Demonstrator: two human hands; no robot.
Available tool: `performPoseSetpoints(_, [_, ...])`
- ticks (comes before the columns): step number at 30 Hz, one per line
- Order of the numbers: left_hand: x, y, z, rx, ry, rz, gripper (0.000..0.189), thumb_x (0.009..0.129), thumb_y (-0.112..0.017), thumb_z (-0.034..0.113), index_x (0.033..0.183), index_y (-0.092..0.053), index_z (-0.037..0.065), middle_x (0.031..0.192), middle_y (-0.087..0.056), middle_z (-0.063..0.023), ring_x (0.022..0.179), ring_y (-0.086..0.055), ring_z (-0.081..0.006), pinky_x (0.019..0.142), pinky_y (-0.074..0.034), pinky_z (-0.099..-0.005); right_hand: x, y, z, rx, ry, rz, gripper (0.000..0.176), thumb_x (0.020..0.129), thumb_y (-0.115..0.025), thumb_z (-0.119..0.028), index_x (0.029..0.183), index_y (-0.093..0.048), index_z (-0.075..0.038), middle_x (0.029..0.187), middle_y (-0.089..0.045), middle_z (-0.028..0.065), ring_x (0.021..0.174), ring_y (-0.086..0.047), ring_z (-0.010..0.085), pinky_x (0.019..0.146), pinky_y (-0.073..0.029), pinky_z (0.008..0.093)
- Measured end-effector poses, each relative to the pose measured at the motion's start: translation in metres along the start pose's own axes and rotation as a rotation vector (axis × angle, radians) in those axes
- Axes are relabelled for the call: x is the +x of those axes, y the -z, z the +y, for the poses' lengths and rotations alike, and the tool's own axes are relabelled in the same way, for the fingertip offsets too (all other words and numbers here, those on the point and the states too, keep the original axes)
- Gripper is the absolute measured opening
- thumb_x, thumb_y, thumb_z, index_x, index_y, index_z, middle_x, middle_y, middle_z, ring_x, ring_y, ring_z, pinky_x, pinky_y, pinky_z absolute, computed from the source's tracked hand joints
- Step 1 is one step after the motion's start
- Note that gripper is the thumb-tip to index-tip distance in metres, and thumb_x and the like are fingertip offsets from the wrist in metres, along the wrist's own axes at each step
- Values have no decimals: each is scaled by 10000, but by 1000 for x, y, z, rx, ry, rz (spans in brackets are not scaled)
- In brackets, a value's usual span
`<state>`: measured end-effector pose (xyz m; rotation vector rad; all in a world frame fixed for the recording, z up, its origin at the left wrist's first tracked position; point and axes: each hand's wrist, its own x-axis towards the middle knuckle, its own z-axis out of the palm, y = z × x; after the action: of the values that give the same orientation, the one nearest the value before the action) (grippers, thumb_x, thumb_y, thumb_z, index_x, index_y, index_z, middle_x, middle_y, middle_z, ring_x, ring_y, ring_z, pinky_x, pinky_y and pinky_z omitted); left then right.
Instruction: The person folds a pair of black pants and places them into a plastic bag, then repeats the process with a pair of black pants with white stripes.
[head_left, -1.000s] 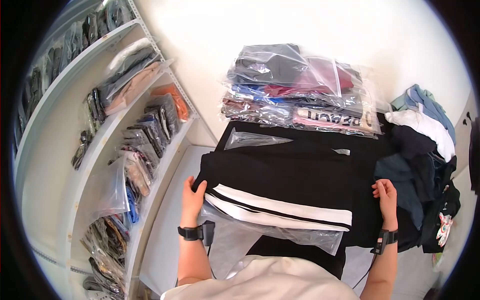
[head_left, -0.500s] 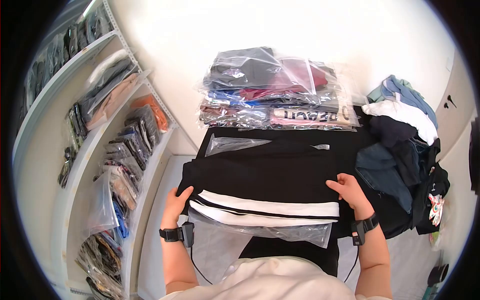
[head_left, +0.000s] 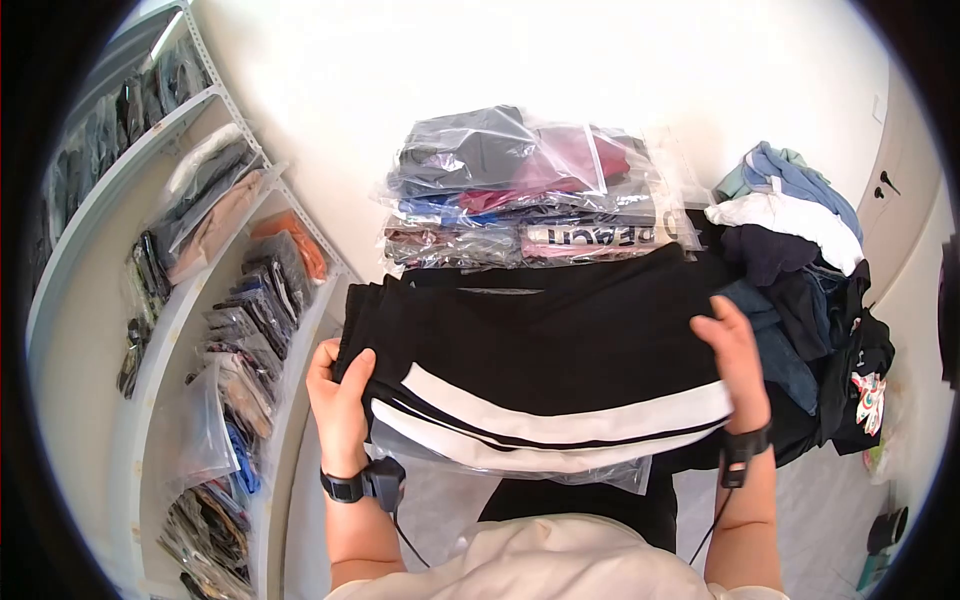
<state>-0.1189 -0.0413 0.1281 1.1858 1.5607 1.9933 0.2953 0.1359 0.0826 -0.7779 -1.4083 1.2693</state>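
Observation:
A folded black garment with white stripes [head_left: 540,350] is lifted off the table in front of me. My left hand [head_left: 340,395] grips its left edge, thumb on top. My right hand [head_left: 737,365] holds its right edge, fingers spread over the cloth. A clear plastic bag [head_left: 520,465] lies just below the garment's near edge, under the stripes. Both wrists wear black bands with small devices.
A stack of bagged clothes [head_left: 530,190] lies on the table behind the garment. A heap of loose clothes [head_left: 800,270] sits to the right. White shelves [head_left: 200,300] with bagged garments run along the left. A white wall is behind.
Both hands have raised the black garment off the table and toward me; it now hides the clear bag and label that lay beyond it. My right hand shifted onto the right edge.

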Motion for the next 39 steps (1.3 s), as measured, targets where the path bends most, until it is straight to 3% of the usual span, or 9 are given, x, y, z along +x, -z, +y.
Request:
performPoseSetpoints(4, [-40,-48,2,-44,189,-73,150,843,-700,64,918,-575,30,880,-611,5,777,-531,-58,709,-440,-219,-31,10,-76,348,-126,527,290,878,-586,-118,1155,-616,-39,1057,-677,52,903,-649,141,781,-509,255])
performPoseSetpoints(8, [-76,-68,-80,336,320,-406,294,807,-785,191,906,-552,41,802,-553,11,730,-498,-79,682,-454,-251,-41,29,-81,294,-245,665,231,859,-648,-146,1072,-624,-58,953,-670,19,819,-640,113,745,-498,238])
performPoseSetpoints(10, [-84,-68,-102,334,339,-443,340,808,-788,201,952,-521,47,827,-533,-3,730,-497,-92,682,-461,-253,-37,66,-39,-12,-193,408,155,860,-665,-114,776,-540,-152,752,-548,-83,682,-537,29,628,-408,199])
performPoseSetpoints(16, [-88,-72,-79,86,383,-354,405,867,-688,89,1197,-456,52,928,-525,-31,790,-501,-90,724,-470,-246,-26,-26,-55,188,-185,285,123,872,-650,-74,792,-583,-140,728,-500,-115,660,-435,-5,601,-355,193])
performPoseSetpoints(20, [-89,-67,-85,104,346,-465,466,887,-633,47,1302,-423,77,953,-543,-32,832,-516,-84,780,-468,-249,-18,-103,-45,-36,-87,-107,98,914,-623,-123,916,-624,-25,1116,-653,57,853,-595,39,724,-464,200])
performPoseSetpoints(22, [-88,-66,-86,69,372,-487,424,919,-571,33,1319,-435,59,1042,-582,-37,924,-541,-87,841,-455,-246,-24,-139,-27,-124,-168,-464,223,929,-599,-165,1037,-591,30,1364,-520,223,969,-660,201,806,-510,300])
performPoseSetpoints(27, [-83,-51,-99,-100,578,-469,304,954,-524,65,1250,-530,-2,1145,-609,-47,1040,-557,-119,892,-443,-256,-52,-144,1,-623,107,-927,389,906,-606,-134,1255,-531,20,1461,-391,237,1185,-534,380,972,-465,394])
performPoseSetpoints(34, [-85,-75,-75,198,426,-496,391,912,-664,231,1182,-583,-40,1078,-656,-81,987,-592,-150,870,-468,-288,-71,-98,3,-694,285,-590,364,873,-641,-118,1194,-571,37,1421,-444,229,1309,-439,369,1080,-373,421])
performPoseSetpoints(39, [-81,-74,-86,97,465,-515,364,877,-705,183,1156,-606,-30,1044,-666,-69,925,-607,-127,832,-485,-274,-83,-67,31,-702,82,-142,340,845,-663,-84,1160,-581,12,1408,-455,224,1316,-429,374,1077,-370,412])
